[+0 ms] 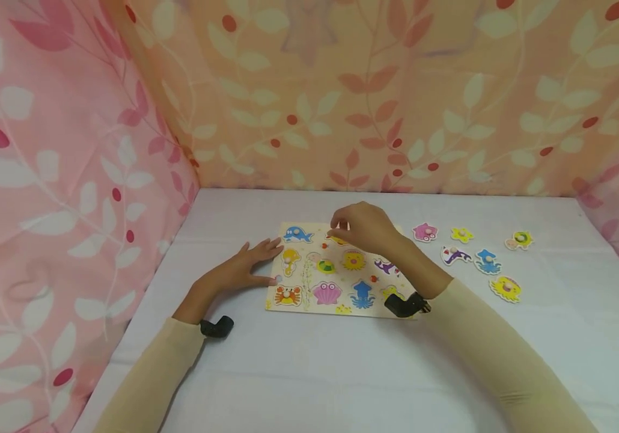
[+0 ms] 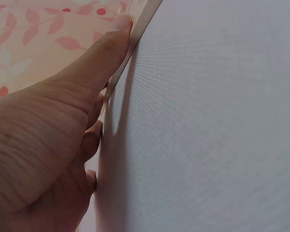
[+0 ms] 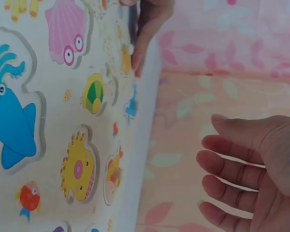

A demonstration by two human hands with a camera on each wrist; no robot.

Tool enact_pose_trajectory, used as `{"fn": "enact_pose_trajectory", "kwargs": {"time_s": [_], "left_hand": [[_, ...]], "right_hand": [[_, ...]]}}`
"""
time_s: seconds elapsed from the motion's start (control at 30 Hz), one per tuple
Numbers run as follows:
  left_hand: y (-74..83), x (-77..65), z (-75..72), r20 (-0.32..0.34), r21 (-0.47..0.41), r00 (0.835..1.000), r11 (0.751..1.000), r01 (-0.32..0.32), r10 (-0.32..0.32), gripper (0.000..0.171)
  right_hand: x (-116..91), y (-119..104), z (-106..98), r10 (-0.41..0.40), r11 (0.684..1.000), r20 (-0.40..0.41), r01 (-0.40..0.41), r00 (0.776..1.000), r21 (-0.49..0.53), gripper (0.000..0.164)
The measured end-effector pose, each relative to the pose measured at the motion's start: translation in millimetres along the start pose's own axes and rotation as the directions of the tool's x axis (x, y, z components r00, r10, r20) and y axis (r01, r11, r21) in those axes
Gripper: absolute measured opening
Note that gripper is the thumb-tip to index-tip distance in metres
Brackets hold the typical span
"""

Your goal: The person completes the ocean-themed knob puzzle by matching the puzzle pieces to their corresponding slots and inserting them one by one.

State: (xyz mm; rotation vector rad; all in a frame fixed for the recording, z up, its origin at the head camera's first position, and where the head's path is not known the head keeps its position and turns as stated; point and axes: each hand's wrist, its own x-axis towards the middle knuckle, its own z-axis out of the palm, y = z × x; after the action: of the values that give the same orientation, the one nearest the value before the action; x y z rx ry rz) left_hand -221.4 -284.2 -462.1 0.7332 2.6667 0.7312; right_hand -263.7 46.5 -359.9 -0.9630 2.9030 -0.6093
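A wooden peg puzzle board (image 1: 309,307) with sea animals lies on the table. My left hand (image 1: 241,267) rests at its left edge, fingers spread and thumb on the rim; in the left wrist view, the thumb (image 2: 108,53) lies along the board's side. Over the board's far middle, my right hand (image 1: 366,228) hovers with bent fingers, close above an orange-yellow piece (image 1: 336,239) it partly covers. In the right wrist view the right hand (image 3: 251,169) holds nothing. Knobbed whale (image 1: 297,234), seahorse (image 1: 289,263) and crab (image 1: 288,295) pieces sit in the board.
Right of the board lie loose knobbed pieces: a pink shell (image 1: 425,232), yellow star (image 1: 461,234), turtle (image 1: 520,240), purple-and-white fish (image 1: 454,255), blue squid (image 1: 488,262) and yellow octopus (image 1: 506,289). Patterned cloth (image 1: 309,144) hangs behind the white table (image 1: 298,373).
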Motion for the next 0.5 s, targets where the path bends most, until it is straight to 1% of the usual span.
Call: {"fn": "enact_pose_trajectory", "kwargs": {"time_s": [0.07,0.17,0.27,0.37,0.5], "left_hand": [[-0.6,-0.9,0.1,0.001,-0.008,1.000,1.000,-0.013,0.013,0.092],[-2.8,-2.5,0.6,0.001,-0.012,1.000,1.000,-0.008,0.008,0.092],[-5.2,-4.5,1.0,-0.006,-0.009,1.000,1.000,0.001,-0.001,0.092],[-7.0,-6.1,1.4,-0.008,-0.008,1.000,1.000,0.006,-0.006,0.092],[-7.8,-6.2,1.8,-0.008,-0.006,1.000,1.000,0.005,-0.005,0.092]], "right_hand": [[-10.3,1.7,-3.7,0.030,0.999,-0.006,-0.030,1.000,0.022,0.019],[-23.8,3.8,-9.4,0.067,0.996,-0.018,-0.066,0.998,0.056,0.019],[-35.6,6.8,-15.0,0.082,0.993,-0.041,-0.079,0.996,0.085,0.019],[-46.2,12.3,-19.2,0.102,0.991,-0.060,-0.096,0.993,0.098,0.019],[-58.6,22.7,-25.6,0.147,0.985,-0.076,-0.139,0.986,0.102,0.019]]}}
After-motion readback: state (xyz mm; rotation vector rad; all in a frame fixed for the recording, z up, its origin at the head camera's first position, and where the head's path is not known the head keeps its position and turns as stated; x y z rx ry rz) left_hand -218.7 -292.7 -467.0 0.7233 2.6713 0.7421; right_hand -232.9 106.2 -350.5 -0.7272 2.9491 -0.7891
